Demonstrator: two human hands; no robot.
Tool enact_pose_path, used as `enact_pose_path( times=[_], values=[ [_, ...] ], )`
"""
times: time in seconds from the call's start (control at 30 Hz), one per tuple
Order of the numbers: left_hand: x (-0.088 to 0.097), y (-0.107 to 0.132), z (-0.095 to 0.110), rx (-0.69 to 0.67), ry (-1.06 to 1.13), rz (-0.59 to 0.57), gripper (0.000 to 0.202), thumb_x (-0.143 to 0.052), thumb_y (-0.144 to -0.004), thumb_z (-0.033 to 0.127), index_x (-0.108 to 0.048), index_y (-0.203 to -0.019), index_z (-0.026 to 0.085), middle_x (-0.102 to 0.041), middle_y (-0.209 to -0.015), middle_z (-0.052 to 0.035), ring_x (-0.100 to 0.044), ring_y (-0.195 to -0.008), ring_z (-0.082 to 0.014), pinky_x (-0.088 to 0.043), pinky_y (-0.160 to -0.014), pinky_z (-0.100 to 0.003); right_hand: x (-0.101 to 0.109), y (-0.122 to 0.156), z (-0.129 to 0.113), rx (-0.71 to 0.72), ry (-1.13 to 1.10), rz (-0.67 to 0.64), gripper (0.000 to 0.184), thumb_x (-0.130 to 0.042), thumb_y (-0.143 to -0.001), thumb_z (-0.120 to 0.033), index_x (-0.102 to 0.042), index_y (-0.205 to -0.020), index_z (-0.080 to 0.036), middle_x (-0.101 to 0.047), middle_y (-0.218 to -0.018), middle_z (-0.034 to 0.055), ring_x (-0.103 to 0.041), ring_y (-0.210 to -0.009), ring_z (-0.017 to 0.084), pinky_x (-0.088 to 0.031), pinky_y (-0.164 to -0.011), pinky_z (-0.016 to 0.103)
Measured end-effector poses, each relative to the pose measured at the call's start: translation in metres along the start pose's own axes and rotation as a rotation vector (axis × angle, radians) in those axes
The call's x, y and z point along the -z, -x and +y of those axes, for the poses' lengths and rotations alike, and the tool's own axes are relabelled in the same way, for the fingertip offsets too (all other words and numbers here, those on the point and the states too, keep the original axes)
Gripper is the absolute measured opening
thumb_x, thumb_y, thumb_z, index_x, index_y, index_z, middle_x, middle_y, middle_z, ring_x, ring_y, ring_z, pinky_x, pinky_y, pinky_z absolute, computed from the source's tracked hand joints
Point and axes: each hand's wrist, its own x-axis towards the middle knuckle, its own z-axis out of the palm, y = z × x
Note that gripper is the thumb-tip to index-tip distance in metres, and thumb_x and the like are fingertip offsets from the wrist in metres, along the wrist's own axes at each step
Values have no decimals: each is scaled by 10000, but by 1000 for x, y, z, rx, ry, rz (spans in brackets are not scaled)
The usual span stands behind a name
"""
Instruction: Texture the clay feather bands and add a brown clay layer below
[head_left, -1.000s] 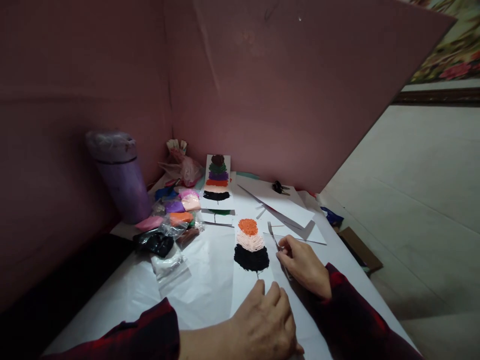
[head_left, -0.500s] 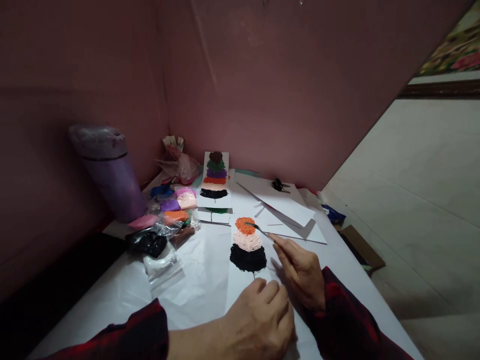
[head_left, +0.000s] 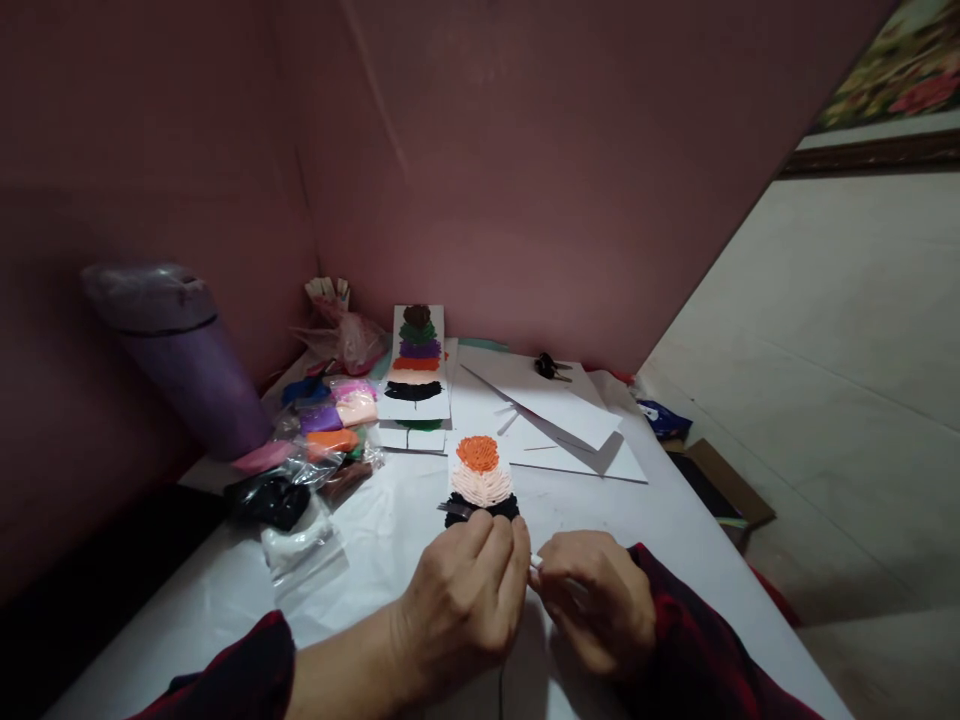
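Observation:
My left hand (head_left: 472, 580) is closed around a fork (head_left: 454, 511), whose metal tines stick out to the left over the black clay band. Close by on the right, my right hand (head_left: 596, 595) is closed too, with a small white bit (head_left: 535, 562) showing at its fingertips. Whether that bit belongs to the fork's handle I cannot tell. Beneath and beyond the hands lies a card (head_left: 444, 485) with textured clay on it: an orange round (head_left: 478, 453) on top, a pale peach layer (head_left: 481, 488) below, then a black layer (head_left: 512, 507), partly hidden by my left hand.
Bags of coloured clay (head_left: 330, 440) lie to the left, beside a purple bottle (head_left: 191, 370). A finished-looking card (head_left: 414, 400) with stacked colour bands leans at the back. Loose white sheets (head_left: 555, 405) and keys (head_left: 551, 367) lie back right. Walls close off the far and left sides.
My right hand has drawn back from the orange clay towards me. The fork has passed into my left hand, which has risen and moved left over the card's lower part.

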Motion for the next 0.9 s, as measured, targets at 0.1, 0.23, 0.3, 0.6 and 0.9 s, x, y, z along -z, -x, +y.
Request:
enact_pose_path(
  times=[0.1, 0.23, 0.3, 0.6, 0.9],
  values=[
    [4, -1, -1, -5, 124, 16, 223, -417, -893, 47, -618, -951, -29, -634, -635, -106, -566, -526, -196, -432, -414, -311, -2, 2, 1, -88, -159, 34, 218, -568, -932, -370, -563, -1118, -256, -648, -752, 42, -604, -615, 187, -494, -558, 316],
    [10, -1, 2, -66, 254, 26, 211, -417, -891, 67, -616, -938, 16, -615, -633, -82, -540, -519, -182, -408, -411, -305, -5, -2, 6, -96, -272, -59, 482, -426, -958, -515, -531, -1329, -226, -603, -975, 105, -630, -761, 205, -549, -579, 311],
    [13, -1, 3, -114, 310, 9, 226, -402, -876, 41, -621, -926, 15, -623, -653, -93, -559, -555, -189, -449, -455, -318, -6, -3, 7, -23, -254, -161, 442, -379, -982, -415, -509, -1357, -220, -622, -1037, 122, -654, -869, 234, -580, -676, 339],
    [13, 0, 6, 340, 801, -273, 335, -309, -994, 166, -598, -830, 128, -600, -683, -20, -545, -572, -101, -489, -536, -202, -9, -6, 9, 65, -166, -195, 229, -426, -943, -203, -549, -1135, -227, -676, -777, 46, -644, -671, 199, -516, -550, 296],
    [-10, 8, -24, 730, 575, 249, 140, -519, -933, 178, -602, -824, 150, -641, -646, -11, -609, -563, -103, -512, -553, -202, -11, -7, 8, -150, -180, -142, 153, -497, -966, -226, -636, -921, -184, -652, -685, 37, -591, -604, 148, -442, -539, 250]
  ],
)
